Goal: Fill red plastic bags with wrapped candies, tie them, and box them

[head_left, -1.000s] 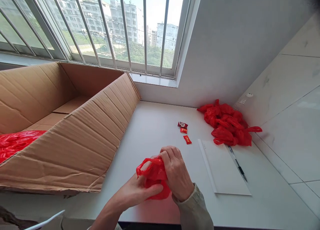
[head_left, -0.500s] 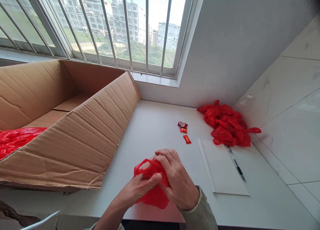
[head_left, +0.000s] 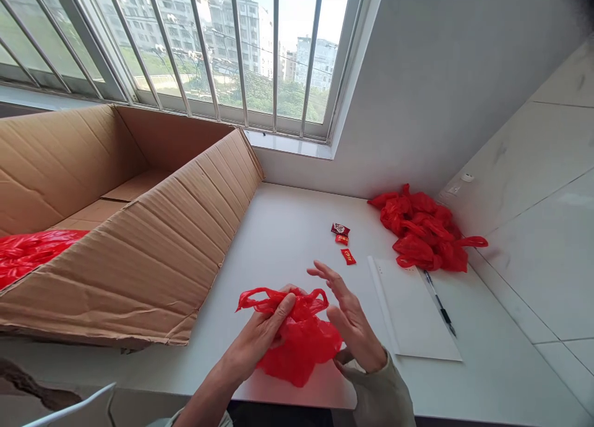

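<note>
A crumpled red plastic bag (head_left: 301,343) sits at the near edge of the white counter (head_left: 288,241). My left hand (head_left: 260,337) pinches its upper edge near the handles. Just right of the bag, my right hand (head_left: 350,319) hovers with its fingers stretched out and spread, holding nothing. Three small red wrapped candies (head_left: 342,240) lie on the counter beyond my hands.
A large open cardboard box (head_left: 139,254) lies along the left, with red plastic (head_left: 28,254) inside it. A heap of red bags (head_left: 422,232) rests in the far right corner. A white sheet (head_left: 413,312) and a black pen (head_left: 440,306) lie to the right.
My right hand has let go of the bag and opened, moving off to the right. The bag has spread out and loosened, still held by my left hand.
</note>
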